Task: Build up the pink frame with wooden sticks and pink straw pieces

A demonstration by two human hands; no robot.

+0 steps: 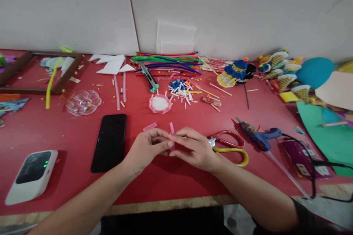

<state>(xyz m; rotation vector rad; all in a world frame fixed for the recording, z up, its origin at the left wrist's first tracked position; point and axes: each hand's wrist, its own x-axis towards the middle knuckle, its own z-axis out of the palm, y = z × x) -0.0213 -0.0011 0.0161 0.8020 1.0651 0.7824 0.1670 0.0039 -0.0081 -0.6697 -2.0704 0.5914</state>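
Plainly, the front edge of the counter (pixel 165 202) lies close under both forearms, so there is little room toward the body; a dropped piece could roll off there. The left hand (pixel 147 147) and right hand (pixel 193 147) meet fingertip to fingertip low over the red surface; each grip is closed in a pinch on the pink straw piece (pixel 172 128), which stands upright above the fingers. The piece is short and light, so a slack pinch would likely let it fall or spring away among the scraps.

Left of the hands the black phone (pixel 109 142) lies near, and the white device (pixel 31 176) sits well apart by the edge. On the right the scissors (pixel 228 147) lie just beside the right hand; a sideways sweep of the wrist could knock them. Past them is the glue gun (pixel 260 136), whose cable (pixel 311 169) loops toward the edge and could snag a sleeve or arm.

Ahead, a second pink piece (pixel 149 126) lies near the fingertips; the bare strip between hands and pink ringed disc (pixel 160 103) is the best free room. Farther back, cut scraps (pixel 180 90), cutter (pixel 149 78) and bundled stems (pixel 168 60) crowd the wall.
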